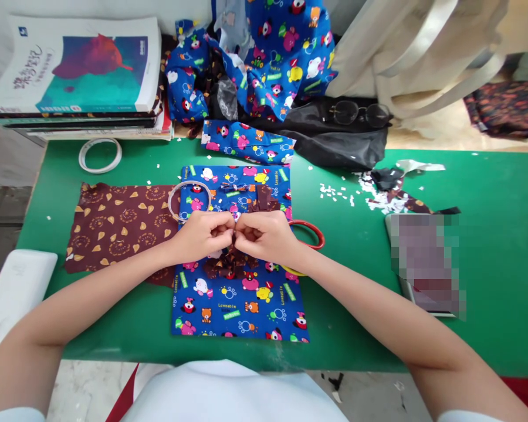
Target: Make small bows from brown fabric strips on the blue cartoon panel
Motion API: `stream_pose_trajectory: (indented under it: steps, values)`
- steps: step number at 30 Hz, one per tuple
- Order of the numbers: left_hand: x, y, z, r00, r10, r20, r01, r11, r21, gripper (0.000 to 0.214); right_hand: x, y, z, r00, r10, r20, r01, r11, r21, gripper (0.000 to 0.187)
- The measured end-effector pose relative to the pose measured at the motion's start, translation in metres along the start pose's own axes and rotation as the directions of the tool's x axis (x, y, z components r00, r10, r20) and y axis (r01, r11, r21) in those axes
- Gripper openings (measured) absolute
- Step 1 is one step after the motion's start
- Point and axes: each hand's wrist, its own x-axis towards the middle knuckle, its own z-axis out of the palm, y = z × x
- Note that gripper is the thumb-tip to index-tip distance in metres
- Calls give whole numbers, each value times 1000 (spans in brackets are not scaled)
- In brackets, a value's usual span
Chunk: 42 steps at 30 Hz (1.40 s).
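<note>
My left hand (205, 235) and my right hand (270, 237) meet fingertip to fingertip above a blue cartoon-print cloth (233, 308). Both are closed in a pinch. Something small and dark shows between the fingertips, too hidden to name. Just below them lies a bunch of brown patterned fabric scraps (229, 266). More brown pieces (266, 198) rest on the blue cloth beyond my hands. A clear ring like a tape roll (171, 202) stands by my left hand. From behind my right wrist a red loop (320, 235) sticks out, perhaps a scissors handle.
Brown printed cloth (118, 223) lies left on the green table (356, 340). A white tape roll (83, 155), a stack of books (30, 76) and a white device (20, 299) are farther left. White scraps (385, 202), a phone-like device (422, 252) and glasses (347, 111) are rightward.
</note>
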Motion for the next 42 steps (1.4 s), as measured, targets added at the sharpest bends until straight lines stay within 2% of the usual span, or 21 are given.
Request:
stream_pose_trajectory:
  steps: [18,26,42]
  values:
    - [0,0,-3,1000,-7,28,7,1000,-21,13,3,3,-5,998,11,57,-18,992,126,15]
    - [1,1,-5,998,-58,20,59,996,-60,13,3,5,-5,997,27,78,-37,991,130,13]
    - [1,1,-5,1000,-26,-8,25,994,-111,13,2,6,-5,998,-1,56,-3,997,79,15]
